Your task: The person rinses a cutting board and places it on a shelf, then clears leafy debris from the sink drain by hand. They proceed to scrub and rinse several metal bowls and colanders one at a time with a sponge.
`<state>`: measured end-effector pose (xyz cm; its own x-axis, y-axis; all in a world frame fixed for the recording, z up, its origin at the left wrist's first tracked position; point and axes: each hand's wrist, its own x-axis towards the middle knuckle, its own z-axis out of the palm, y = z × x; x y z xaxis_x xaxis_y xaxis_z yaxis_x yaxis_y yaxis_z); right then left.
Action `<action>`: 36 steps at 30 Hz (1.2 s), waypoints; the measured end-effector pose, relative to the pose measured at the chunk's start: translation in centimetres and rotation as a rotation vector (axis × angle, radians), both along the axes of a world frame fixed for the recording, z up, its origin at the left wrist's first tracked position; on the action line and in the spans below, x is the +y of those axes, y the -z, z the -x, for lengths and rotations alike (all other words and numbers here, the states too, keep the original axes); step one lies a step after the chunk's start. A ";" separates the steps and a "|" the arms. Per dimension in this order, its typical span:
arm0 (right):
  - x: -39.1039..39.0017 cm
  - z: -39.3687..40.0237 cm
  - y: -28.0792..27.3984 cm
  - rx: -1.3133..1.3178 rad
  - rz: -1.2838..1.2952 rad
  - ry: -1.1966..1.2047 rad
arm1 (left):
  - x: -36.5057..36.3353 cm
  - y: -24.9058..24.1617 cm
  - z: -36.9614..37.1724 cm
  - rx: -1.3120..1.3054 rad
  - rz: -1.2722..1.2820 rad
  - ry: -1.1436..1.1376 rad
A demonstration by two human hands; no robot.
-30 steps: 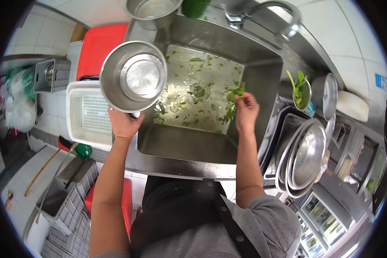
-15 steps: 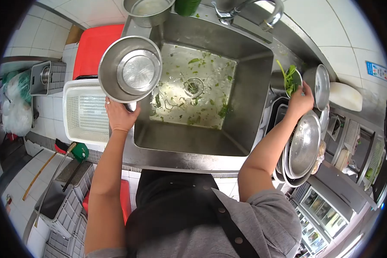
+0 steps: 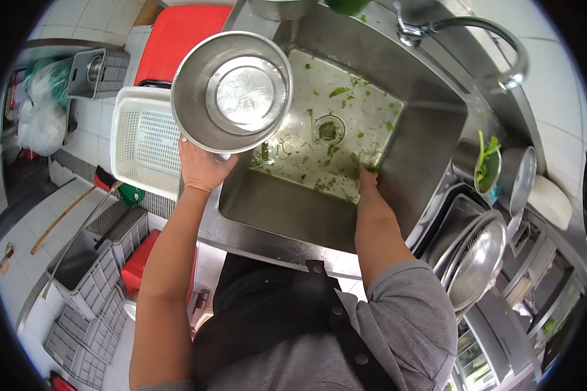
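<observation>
Steel sink: leaf scraps are lying beyond and left of the nearer right hand, its grip too hidden to tell; the left hand is clasping a metal pot.

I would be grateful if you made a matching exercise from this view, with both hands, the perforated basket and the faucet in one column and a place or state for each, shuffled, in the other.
Column one
1. Left hand
2. Right hand
3. Perforated basket
4. Faucet

Column two
A. White, to the left of the sink
B. Holding the steel pot
C. Curved, at the sink's far edge
D. Down in the sink, among green scraps

Pairs: 1-B, 2-D, 3-A, 4-C.
</observation>
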<state>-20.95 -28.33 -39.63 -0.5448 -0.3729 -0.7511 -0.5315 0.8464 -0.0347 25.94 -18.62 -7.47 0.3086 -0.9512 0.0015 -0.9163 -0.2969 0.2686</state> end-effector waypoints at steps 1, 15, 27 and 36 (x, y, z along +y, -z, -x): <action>0.4 0.1 3.8 -0.024 0.282 0.486 | 0.0 -0.2 0.1 -0.007 -0.014 -0.011; -1.5 -19.7 2.9 0.221 0.300 0.180 | -0.1 0.2 -0.1 0.032 -0.076 0.018; -5.3 -19.2 -0.4 -0.024 0.277 -0.951 | 0.0 0.7 -0.3 0.008 -0.034 0.027; -2.8 -17.4 2.2 -0.082 0.530 -1.047 | 0.3 1.0 -0.4 -0.047 -0.052 0.045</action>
<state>-3.54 -31.12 -41.86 0.2562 -0.8862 -0.3859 -0.9387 -0.1329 -0.3181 26.30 -18.34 -8.47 0.2665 -0.9632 -0.0343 -0.9403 -0.2676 0.2104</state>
